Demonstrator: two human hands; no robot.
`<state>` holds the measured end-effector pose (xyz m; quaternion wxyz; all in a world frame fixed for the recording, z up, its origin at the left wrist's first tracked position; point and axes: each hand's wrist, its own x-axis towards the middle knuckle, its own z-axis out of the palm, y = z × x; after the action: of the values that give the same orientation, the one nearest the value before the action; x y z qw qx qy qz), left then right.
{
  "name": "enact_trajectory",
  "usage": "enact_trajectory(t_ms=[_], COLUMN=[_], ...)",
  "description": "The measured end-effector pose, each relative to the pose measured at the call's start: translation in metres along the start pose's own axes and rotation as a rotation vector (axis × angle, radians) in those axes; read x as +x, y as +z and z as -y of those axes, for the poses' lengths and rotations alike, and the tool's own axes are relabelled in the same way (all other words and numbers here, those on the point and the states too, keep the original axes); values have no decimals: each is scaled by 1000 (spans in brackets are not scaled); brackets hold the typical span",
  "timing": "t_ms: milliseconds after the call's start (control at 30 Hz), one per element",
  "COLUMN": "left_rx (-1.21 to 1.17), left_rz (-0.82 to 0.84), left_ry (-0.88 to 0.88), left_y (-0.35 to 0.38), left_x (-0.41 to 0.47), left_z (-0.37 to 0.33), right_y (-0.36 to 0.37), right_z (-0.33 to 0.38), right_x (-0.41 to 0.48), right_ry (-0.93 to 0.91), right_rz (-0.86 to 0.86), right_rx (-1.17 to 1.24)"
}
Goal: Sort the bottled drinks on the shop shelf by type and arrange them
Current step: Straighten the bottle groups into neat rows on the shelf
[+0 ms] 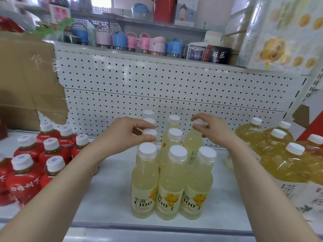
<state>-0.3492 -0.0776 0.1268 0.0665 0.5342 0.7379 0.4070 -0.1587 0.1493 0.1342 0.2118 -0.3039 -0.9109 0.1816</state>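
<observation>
The head camera looks down on a white shop shelf (111,180) with a grey strip along its front edge. A white pegboard back panel (157,84) dotted with small holes rises behind it.

Mid-shelf stands a block of pale yellow C100 bottles (167,180) with white caps, set in three close columns running from front to back, their labels showing yellow fruit. The left hand (129,135) reaches in from the left. Its thumb and fingers are curled round the white cap of the second bottle in the left column (150,132). The right hand (215,130) comes from the right and pinches the cap of the rear bottle in the right column (193,142), which stands just behind the front one.

On the left of the shelf, well apart from the yellow block, is a cluster of red-labelled bottles (50,154) with white caps. On the right stand large amber tea bottles (283,163), also white-capped.

A taped brown cardboard box (29,75) sits at the left above the red bottles, partly covering the pegboard. The upper shelf (122,49) carries a row of small pink and blue lidded cups (120,41) and a black box (218,55) with white characters. At the far right are plastic-wrapped packs (283,35) printed with yellow shapes. A red bucket (163,9) stands higher still.
</observation>
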Motion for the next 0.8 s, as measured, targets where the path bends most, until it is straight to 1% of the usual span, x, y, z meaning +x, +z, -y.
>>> enact_trajectory(t_ms=[100,233,333,367,400,433,500,533,567,600,667,700,733,800], left_rx=[-27,-53,-41,-53,-91,-146,-219,-183,-106,-10,148,148,93,-31], left_rz=[-12,-3,32,39,28,-16,-199,-272,-285,-233,-36,49,110,159], left_ry=[-4,-3,-4,-5,0,6,-2,-15,-42,-89,-196,-232,-253,-259], left_y=[1,0,-2,-3,-4,-6,-12,-16,-20,-23,-23,-20,-16,-8], left_x=[0,1,1,1,2,5,18,30,43,56,82,92,99,109], left_z=[0,2,3,4,4,5,7,9,11,12,17,18,20,20], right_y=[-10,-20,-27,-29,-31,-32,-30,-28,-25,-22,-17,-15,-12,-6], right_z=[1,14,26,29,31,32,36,38,39,40,43,45,47,51], right_x=[-18,-38,-37,-33,-26,-18,-1,8,18,27,41,45,49,52], right_ry=[-11,-14,23,29,33,35,17,1,-14,-23,-37,-49,-62,-81], right_rz=[53,164,272,289,270,222,139,129,138,162,234,279,331,418], right_rx=[53,202,200,193,190,191,198,188,172,147,79,42,0,-88])
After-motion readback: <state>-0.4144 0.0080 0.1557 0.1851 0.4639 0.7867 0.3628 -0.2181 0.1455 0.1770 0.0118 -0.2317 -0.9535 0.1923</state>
